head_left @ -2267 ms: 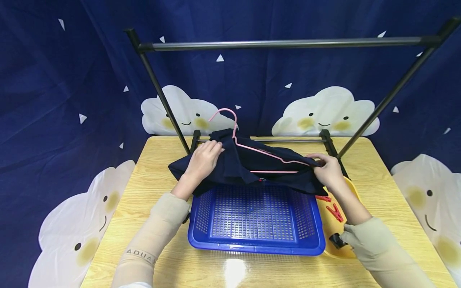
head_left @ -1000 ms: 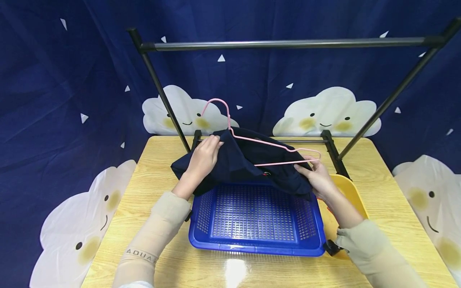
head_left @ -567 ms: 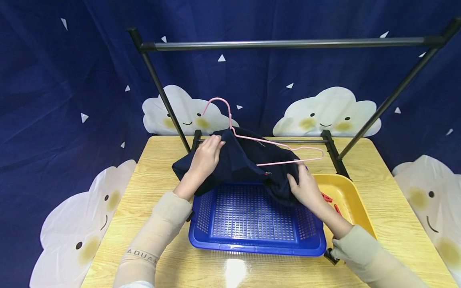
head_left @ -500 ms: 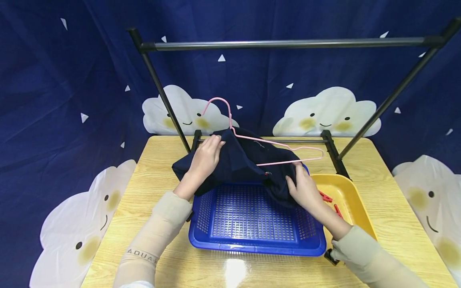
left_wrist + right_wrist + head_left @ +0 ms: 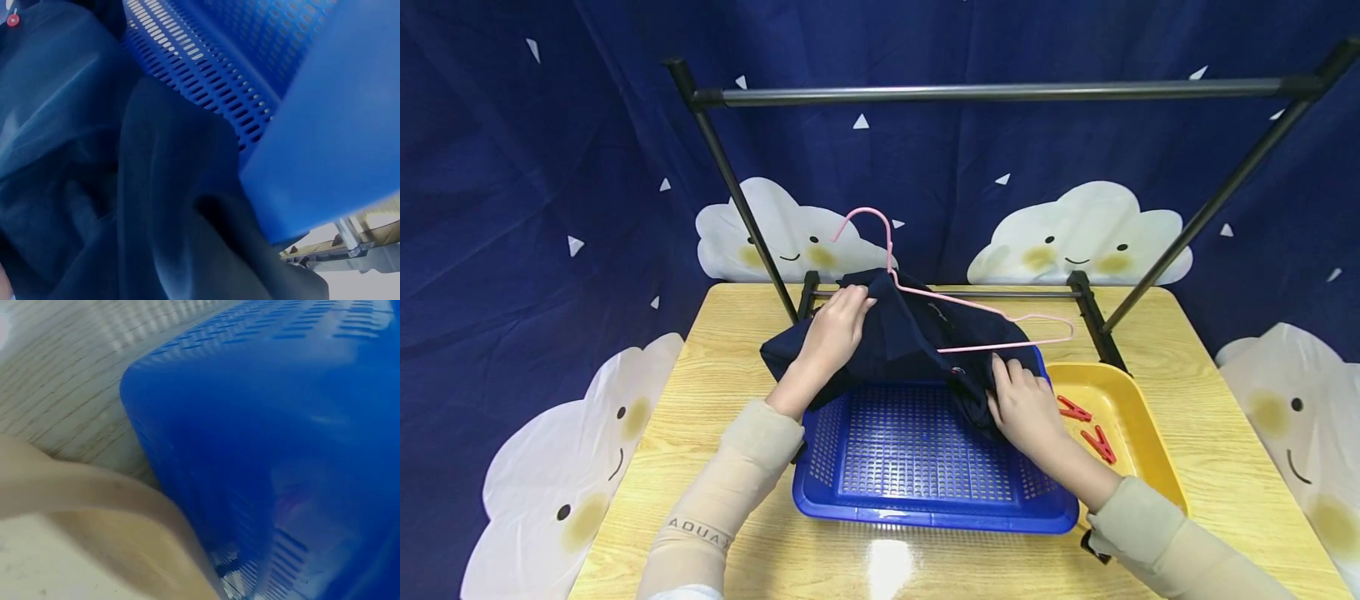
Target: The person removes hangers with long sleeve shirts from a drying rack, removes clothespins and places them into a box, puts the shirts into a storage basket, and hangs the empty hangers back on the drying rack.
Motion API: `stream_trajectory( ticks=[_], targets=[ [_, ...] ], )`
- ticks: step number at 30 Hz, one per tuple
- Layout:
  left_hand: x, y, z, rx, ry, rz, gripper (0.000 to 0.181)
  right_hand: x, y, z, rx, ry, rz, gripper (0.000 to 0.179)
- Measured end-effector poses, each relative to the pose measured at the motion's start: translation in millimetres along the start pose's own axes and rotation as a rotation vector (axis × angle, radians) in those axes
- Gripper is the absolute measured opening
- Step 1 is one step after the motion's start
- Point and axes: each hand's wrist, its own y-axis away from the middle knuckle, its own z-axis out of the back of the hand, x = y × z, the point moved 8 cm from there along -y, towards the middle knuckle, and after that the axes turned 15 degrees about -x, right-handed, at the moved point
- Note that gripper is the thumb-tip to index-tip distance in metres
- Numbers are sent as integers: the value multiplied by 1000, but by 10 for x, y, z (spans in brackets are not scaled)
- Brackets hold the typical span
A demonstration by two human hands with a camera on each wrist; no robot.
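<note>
Left hand (image 5: 835, 329) and right hand (image 5: 1026, 408) gripping creased navy cloth (image 5: 891, 333), slim pink hanger (image 5: 890, 252), perforated basket (image 5: 936, 518)

In the head view, the left end of the pink hanger (image 5: 890, 247) is hidden inside the dark garment (image 5: 887, 346) at centre, and the far rim of the blue basket (image 5: 932, 521) is mostly covered by it. The left side of the yellow tray (image 5: 1150, 425), lower right, is blocked by the basket and right sleeve (image 5: 1172, 537). In the left wrist view, a pale sliver (image 5: 4, 286) at lower left is cropped beyond recognition. In the right wrist view, the basket is blurred and cut by the right edge.
</note>
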Motion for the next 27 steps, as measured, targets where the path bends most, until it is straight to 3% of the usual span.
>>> stream_trajectory(
  ticks=[8,13,17,22,27],
  targets=[
    [-5,-5,-9,18,4,13,12,-10,19,13,39,-4,-14,52],
    [-2,-4,-16,29,-6,22,11,20,-20,153,35,22,10,51],
    [-9,3,-34,42,-9,21,12,98,-141,429,-102,-9,59,36],
    [-20,9,-45,46,-13,19,11,140,-384,775,-318,-181,136,23],
    [-56,0,-38,31,-11,0,15,49,-586,863,-375,-231,179,27]
  ],
)
